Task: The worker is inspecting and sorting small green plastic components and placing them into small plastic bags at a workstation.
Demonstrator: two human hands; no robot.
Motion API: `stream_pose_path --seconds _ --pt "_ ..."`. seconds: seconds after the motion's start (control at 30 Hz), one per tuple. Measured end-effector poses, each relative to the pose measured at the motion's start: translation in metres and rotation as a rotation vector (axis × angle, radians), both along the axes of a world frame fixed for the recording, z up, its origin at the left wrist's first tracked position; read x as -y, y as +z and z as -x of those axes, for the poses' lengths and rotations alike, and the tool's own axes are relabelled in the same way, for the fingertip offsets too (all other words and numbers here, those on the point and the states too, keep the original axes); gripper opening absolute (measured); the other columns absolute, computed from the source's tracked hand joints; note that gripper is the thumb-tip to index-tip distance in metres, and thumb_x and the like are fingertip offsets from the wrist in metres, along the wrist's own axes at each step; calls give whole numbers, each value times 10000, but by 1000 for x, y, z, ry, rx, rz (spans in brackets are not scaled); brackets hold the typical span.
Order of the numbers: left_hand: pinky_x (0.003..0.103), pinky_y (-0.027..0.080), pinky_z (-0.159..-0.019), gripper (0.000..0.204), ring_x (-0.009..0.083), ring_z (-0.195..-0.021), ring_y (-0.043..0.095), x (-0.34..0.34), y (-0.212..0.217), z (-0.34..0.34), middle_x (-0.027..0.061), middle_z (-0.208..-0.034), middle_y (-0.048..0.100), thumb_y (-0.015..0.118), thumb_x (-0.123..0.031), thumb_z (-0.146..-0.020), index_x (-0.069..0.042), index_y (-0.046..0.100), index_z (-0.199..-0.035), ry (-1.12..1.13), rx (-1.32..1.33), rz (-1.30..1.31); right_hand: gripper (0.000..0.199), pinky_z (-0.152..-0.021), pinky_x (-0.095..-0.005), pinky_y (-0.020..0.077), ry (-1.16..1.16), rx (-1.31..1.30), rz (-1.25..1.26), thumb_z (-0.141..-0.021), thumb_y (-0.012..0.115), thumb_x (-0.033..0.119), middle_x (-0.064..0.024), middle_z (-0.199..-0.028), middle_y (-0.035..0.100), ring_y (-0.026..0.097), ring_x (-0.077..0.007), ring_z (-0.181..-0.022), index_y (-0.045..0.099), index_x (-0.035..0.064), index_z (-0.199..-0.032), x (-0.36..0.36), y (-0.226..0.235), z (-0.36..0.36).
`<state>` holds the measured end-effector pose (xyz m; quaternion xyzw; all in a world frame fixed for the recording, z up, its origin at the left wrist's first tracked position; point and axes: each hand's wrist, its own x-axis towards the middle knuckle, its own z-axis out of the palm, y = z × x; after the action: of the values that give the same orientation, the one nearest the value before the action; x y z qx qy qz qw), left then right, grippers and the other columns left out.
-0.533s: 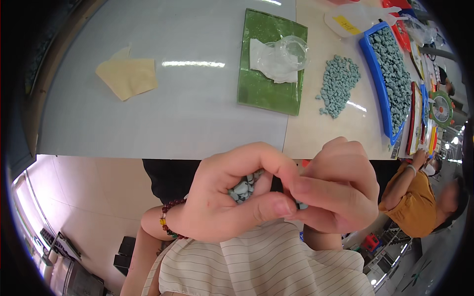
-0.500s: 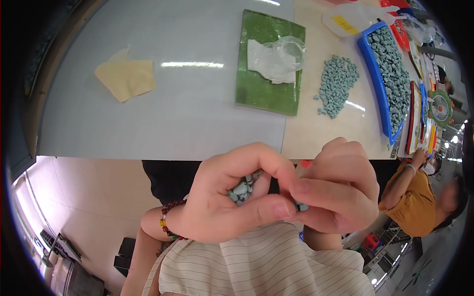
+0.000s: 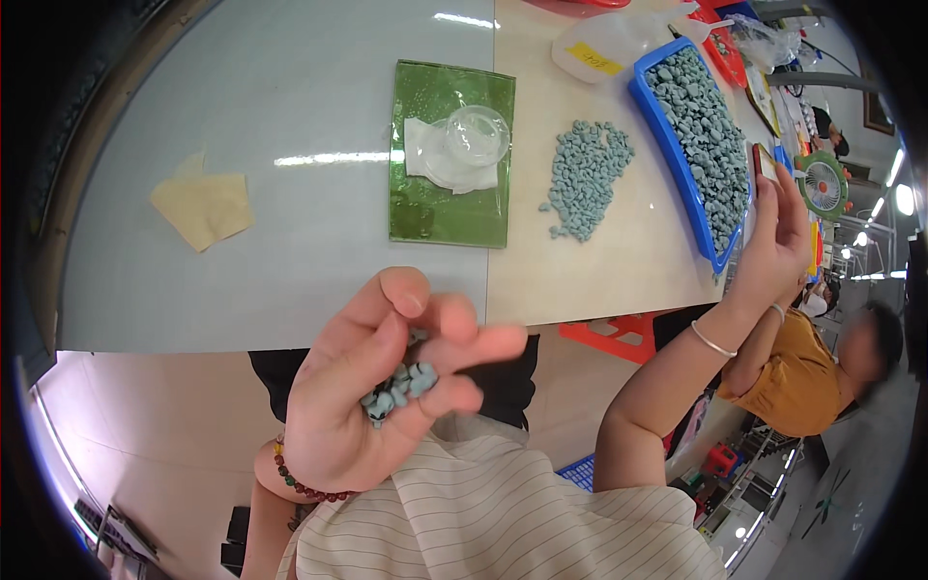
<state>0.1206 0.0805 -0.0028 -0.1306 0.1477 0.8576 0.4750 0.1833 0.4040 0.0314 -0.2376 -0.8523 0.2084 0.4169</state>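
Head view, looking down over the table edge. The left hand [image 3: 387, 387] is held palm up below the table's near edge, fingers loosely curled and slightly spread, cupping a small cluster of grey-green stones [image 3: 396, 387] in the hollow between the palm and the bent fingers; the thumb stands clear above them. A dark beaded bracelet [image 3: 300, 483] circles the left wrist. The right hand [image 3: 778, 227] is raised at the near corner of the blue tray [image 3: 677, 164], fingers extended upward and close together, and touches a small dark flat object [image 3: 762, 159] at the fingertips; whether it is gripped cannot be told. A thin silver bangle [image 3: 710, 338] sits on the right wrist.

The blue tray is filled with the same grey-green stones. Just left of the tray lies a loose pile of stones [image 3: 585, 179] on the beige tabletop [image 3: 619, 271]. Further left of the tray, a green glass plate [image 3: 449, 155] carries a white tissue and a clear plastic bag [image 3: 474, 135]. Well left of the tray, a yellow paper scrap [image 3: 203, 208] lies on the grey surface. Behind the tray stands a white plastic bottle [image 3: 609, 43]. Beyond the tray's right side, a small green fan [image 3: 822, 184] and another seated person in an orange shirt [image 3: 807, 387] are visible.
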Motion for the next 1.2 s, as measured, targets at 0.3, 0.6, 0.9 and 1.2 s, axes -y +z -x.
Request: stream_pose_path --seconds 0.3,0.6,0.9,1.2 --pt "199 262 -390 352 82 -408 306 2 -22 0 1 -564 381 261 -327 -967 -72 433 -796 -52 -115 -390 105 -609 -188 387 259 385 13 -798 584 20 -39 -826 616 502 -65 -673 613 -24 -889 73 -14 -3" --pt "187 276 -396 307 83 -476 326 4 -16 4 -7 -580 374 255 -336 -969 -99 388 -825 -132 -218 -172 91 -582 -230 367 366 372 -52 -729 611 -13 -46 -762 576 498 -118 -656 596 0 -818 93 -27 15" --pt "196 253 -439 298 49 -489 280 7 -13 -5 16 -695 448 355 -292 -953 -24 465 -882 -23 -317 -145 57 -577 -235 382 331 438 -102 -753 581 -15 -56 -755 576 502 -130 -646 592 -10 -809 90 -21 10" --pt "208 289 -431 236 86 -517 314 -1 -11 -2 19 -674 401 427 -243 -924 -48 479 -802 -86 -608 111 37 -574 -244 380 372 385 -87 -755 575 -11 -69 -731 547 468 -154 -611 576 -18 -792 86 -27 13"
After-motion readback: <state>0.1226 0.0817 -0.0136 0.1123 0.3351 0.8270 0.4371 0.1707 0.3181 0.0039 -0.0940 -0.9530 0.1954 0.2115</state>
